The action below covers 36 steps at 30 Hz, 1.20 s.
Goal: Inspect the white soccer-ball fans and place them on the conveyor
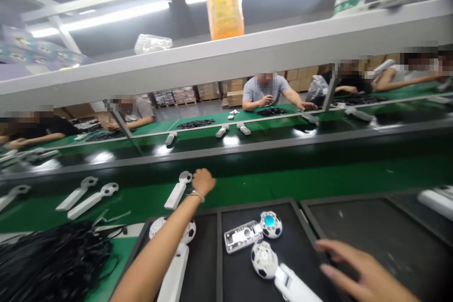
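My left hand is stretched out over the green surface, its fingers curled and mostly hidden, right beside a white handheld piece with a soccer-ball head. Below it, partly covered by my left forearm, white pieces lie in the left section of a black tray. The tray's right section holds an opened piece showing its inner parts and a blue-green disc in its ball head, and a closed white one. At the lower right, my right hand hovers near the tray edge with thumb and fingers apart, holding nothing.
Black cords are heaped at the lower left, with more white pieces behind them. A second black tray is at the right. A white shelf beam crosses above, carrying an orange bottle. Several people sit across the line.
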Motion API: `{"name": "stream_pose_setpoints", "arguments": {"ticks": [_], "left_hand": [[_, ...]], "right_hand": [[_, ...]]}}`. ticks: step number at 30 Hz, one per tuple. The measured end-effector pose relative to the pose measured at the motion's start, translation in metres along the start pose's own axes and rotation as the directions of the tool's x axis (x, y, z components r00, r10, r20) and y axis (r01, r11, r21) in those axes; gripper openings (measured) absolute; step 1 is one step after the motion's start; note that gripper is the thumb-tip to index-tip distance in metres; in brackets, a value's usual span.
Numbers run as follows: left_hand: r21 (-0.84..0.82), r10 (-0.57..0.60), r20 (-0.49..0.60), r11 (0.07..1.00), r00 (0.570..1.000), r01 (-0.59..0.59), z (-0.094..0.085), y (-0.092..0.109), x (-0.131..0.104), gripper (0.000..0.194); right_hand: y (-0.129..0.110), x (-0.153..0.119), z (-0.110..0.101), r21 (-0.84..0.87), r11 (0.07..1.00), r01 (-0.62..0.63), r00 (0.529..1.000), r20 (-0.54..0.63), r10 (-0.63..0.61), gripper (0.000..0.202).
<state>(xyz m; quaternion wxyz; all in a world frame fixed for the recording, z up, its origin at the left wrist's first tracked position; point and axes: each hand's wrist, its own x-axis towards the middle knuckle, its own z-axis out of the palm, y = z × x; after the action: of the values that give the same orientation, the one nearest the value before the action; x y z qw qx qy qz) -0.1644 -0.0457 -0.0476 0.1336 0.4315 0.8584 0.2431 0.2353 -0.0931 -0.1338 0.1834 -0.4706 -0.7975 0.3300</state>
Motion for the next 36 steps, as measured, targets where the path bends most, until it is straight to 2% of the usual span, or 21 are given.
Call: {"name": "stream_pose_setpoints", "arguments": {"ticks": [2,4,7,9,11,13,14,15,17,18,20,23,26,28,30,34,36], "left_hand": [[0.0,-0.127,-0.081,0.992,0.989,0.127,-0.015,-0.03,0.015,0.039],[-0.025,-0.235,-0.105,0.972,0.966,0.234,-0.027,-0.054,0.021,0.038],[-0.122,-0.286,-0.023,0.952,0.958,0.281,-0.034,-0.075,0.024,0.035],[-0.213,-0.303,0.047,0.928,0.952,0.306,-0.031,-0.079,0.023,0.031],[-0.319,-0.315,0.115,0.886,0.942,0.336,-0.025,-0.076,0.024,0.029],[-0.444,-0.305,0.186,0.821,0.934,0.357,-0.015,-0.065,0.024,0.027],[-0.514,-0.284,0.222,0.779,0.933,0.36,-0.01,-0.055,0.024,0.025],[-0.586,-0.252,0.255,0.728,0.934,0.356,-0.004,-0.043,0.023,0.024],[-0.724,-0.156,0.303,0.604,0.94,0.334,0.005,-0.013,0.017,0.023],[-0.781,-0.101,0.318,0.536,0.943,0.321,0.009,0.004,0.012,0.023],[-0.87,0.014,0.321,0.398,0.947,0.29,0.012,0.038,-0.005,0.02],[-0.926,0.148,0.343,0.219,0.928,0.308,0.008,0.077,-0.044,0.015],[-0.913,0.236,0.407,0.124,0.882,0.388,0.002,0.091,-0.085,0.02],[-0.869,0.286,0.488,0.065,0.825,0.491,0.001,0.093,-0.104,0.027],[-0.827,0.303,0.547,0.047,0.78,0.561,0.003,0.093,-0.115,0.03],[-0.796,0.329,0.592,0.097,0.735,0.598,0.014,0.098,-0.121,0.028],[-0.779,0.344,0.609,0.093,0.714,0.62,0.019,0.101,-0.122,0.029]], "right_hand": [[-0.039,-0.007,0.028,0.013,0.999,-0.03,0.971,0.238,0.026,0.059],[-0.07,-0.007,0.051,-0.094,0.994,-0.047,0.935,0.347,0.077,0.076],[-0.086,0.001,0.071,-0.188,0.982,-0.03,0.953,0.292,0.085,0.075],[-0.08,0.006,0.074,-0.161,0.986,-0.036,0.962,0.261,0.077,0.059],[-0.07,0.01,0.067,-0.083,0.994,-0.069,0.95,0.3,0.091,0.042],[-0.065,0.013,0.051,0.135,0.974,-0.181,0.933,0.337,0.127,0.04],[-0.065,0.014,0.041,0.306,0.917,-0.256,0.929,0.34,0.146,0.041],[-0.067,0.016,0.029,0.497,0.806,-0.322,0.928,0.335,0.163,0.04],[-0.076,0.019,0.004,0.796,0.498,-0.344,0.939,0.293,0.182,0.038],[-0.083,0.021,-0.01,0.879,0.365,-0.308,0.949,0.254,0.188,0.038],[-0.095,0.025,-0.034,0.962,0.203,-0.184,0.969,0.142,0.204,0.039],[-0.107,0.027,-0.056,0.994,0.109,-0.016,0.974,-0.009,0.227,0.039],[-0.107,0.03,-0.06,0.995,0.055,0.08,0.966,-0.091,0.242,0.032],[-0.104,0.035,-0.055,0.997,0.017,0.073,0.965,-0.075,0.25,0.027],[-0.1,0.042,-0.05,0.999,-0.028,0.044,0.965,-0.036,0.26,0.024],[-0.095,0.054,-0.041,0.988,-0.144,-0.05,0.965,0.085,0.248,0.028],[-0.095,0.056,-0.037,0.979,-0.177,-0.106,0.961,0.146,0.233,0.029]]}}
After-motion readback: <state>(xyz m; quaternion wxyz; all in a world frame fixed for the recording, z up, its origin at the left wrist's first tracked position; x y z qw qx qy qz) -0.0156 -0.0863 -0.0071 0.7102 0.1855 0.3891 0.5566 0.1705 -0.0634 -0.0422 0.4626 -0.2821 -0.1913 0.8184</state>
